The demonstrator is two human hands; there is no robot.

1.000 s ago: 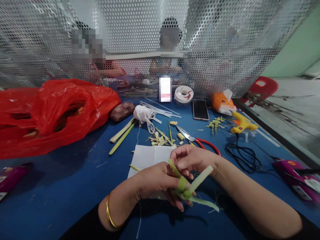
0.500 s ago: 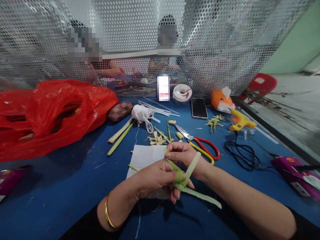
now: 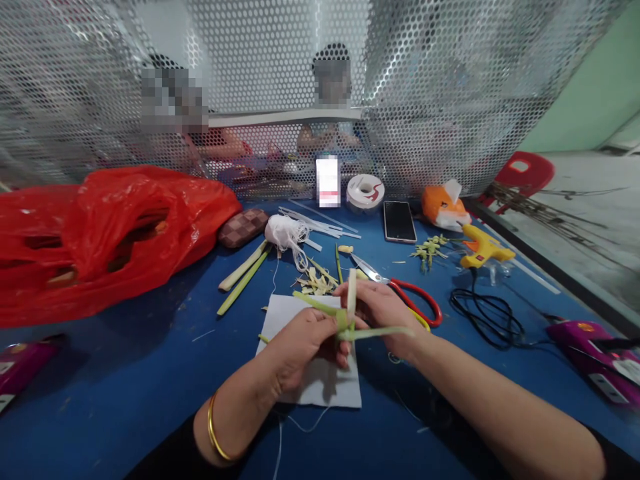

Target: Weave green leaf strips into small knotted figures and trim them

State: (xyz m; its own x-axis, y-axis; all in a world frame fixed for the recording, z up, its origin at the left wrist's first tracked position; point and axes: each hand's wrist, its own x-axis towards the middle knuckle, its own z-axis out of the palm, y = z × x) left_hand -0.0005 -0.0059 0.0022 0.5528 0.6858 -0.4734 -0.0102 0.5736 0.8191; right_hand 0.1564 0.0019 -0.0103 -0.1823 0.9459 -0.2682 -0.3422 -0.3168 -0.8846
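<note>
Head-worn view, directed forward and down.
The left hand (image 3: 306, 333) and right hand (image 3: 381, 308) are seen closely from above; the perforated screen (image 3: 265, 47) is faced farther off.

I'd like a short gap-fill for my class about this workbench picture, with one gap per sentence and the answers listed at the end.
1. The left hand holds folded strips coloured light ____.
2. The gold bracelet is on the person's ____ wrist.
3. The scissors have one handle in red and the other in ____.
4. The paper sheet beneath the left hand is ____ in colour.

Missing words: green; left; yellow; white.
</note>
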